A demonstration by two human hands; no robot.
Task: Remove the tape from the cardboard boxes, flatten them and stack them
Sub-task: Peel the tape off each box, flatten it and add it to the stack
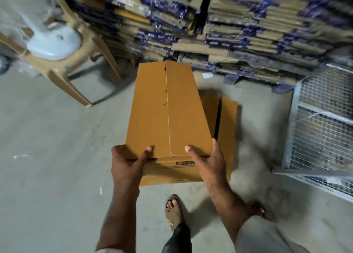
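Note:
I hold a brown cardboard box [168, 109] in front of me above the floor, its closed top flaps meeting in a centre seam with no tape visible on it. My left hand [128, 163] grips the near left corner, thumb on the top flap. My right hand [208, 159] grips the near right corner, thumb also on top. Below and to the right of the box, flat brown cardboard [227, 123] lies on the floor, partly hidden by the box.
Tall stacks of flattened cartons with blue tape [248, 29] fill the back wall. A beige plastic chair [76, 48] stands at the left with a white object on it. A metal mesh cage [322, 123] is at the right. My sandalled foot [173, 210] is on the concrete floor.

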